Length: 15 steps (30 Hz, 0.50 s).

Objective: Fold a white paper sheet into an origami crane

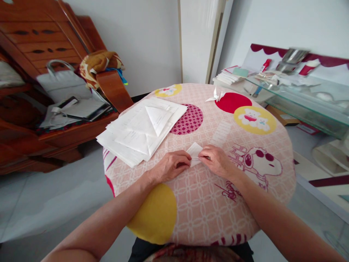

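Note:
Between my two hands a small folded piece of white paper (194, 150) lies on the pink patterned tablecloth (196, 203). My left hand (176, 164) pinches its left edge, fingers curled. On the opposite edge, my right hand (215, 159) grips the paper between thumb and fingers. Left of my hands a pile of white sheets (128, 134) is spread, with a creased, partly folded sheet (159, 118) on top. Farther back, near the red circle on the cloth, stands a small folded paper figure (217, 95).
At the right, a glass shelf (302, 102) reaches close to the round table's edge, with a metal pot (294, 56) and a stack of papers (229, 75) nearby. A wooden bench (81, 133) at the left holds a grey handbag (58, 82) and a bundled brown cloth (99, 63).

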Available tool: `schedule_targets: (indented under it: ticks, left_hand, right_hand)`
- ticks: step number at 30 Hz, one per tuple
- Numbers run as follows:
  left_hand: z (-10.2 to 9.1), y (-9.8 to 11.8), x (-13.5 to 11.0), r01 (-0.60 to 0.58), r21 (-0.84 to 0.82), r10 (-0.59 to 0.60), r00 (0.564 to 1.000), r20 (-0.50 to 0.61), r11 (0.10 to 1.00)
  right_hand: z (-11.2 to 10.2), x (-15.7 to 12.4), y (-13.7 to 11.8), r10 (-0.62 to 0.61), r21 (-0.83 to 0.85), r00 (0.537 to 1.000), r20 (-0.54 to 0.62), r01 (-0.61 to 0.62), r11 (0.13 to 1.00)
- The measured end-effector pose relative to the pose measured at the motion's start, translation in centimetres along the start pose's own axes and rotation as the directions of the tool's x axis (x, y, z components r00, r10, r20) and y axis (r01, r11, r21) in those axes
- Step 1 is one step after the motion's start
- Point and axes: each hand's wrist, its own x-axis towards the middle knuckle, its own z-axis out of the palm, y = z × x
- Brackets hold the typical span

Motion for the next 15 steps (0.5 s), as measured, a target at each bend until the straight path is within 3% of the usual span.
schedule_targets:
  ticks: [5, 10, 15]
  left_hand:
    - [0.2, 0.1, -1.0, -0.051, 0.135, 0.056, 0.998, -0.034, 0.989]
    - [0.8, 0.6, -1.7, -0.190, 0.329, 0.198, 0.980, 0.009, 0.925]
    - [1.4, 1.0, -2.0, -0.197, 0.352, 0.201, 0.979, 0.025, 0.915]
  right_hand:
    - [0.2, 0.2, 0.1, -0.013, -0.065, 1.000, -0.014, 0.012, 0.998]
    - [0.4, 0.2, 0.2, -0.037, -0.095, 0.999, -0.004, 0.036, 0.995]
    - [0.5, 0.3, 0.5, -0.029, -0.038, 0.999, -0.013, 0.029, 0.999]
